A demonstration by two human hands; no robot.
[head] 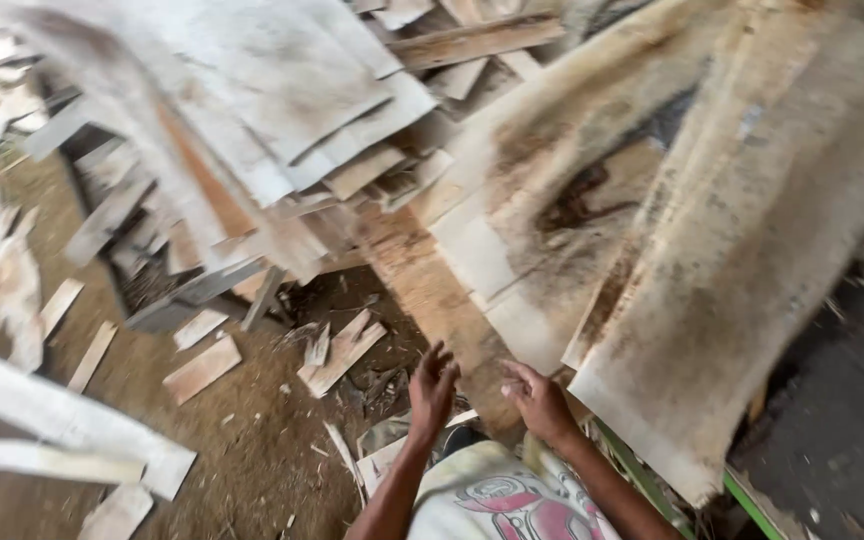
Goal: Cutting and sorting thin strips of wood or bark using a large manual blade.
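Note:
My left hand [433,388] is raised with fingers spread, empty, just below a sloping stack of thin wood veneer sheets [592,200]. My right hand [537,398] is beside it, fingers loosely curled, near the lower edge of a stained veneer sheet [752,250] that hangs over a green frame edge [742,492]. Neither hand grips anything. A narrow reddish-brown board [432,290] lies between the sheets, just above both hands.
A second heap of pale veneer sheets [252,100] rises at the upper left. Broken wood strips [202,368] and offcuts [62,425] litter the dirt ground. Dark pavement [842,400] is at the right.

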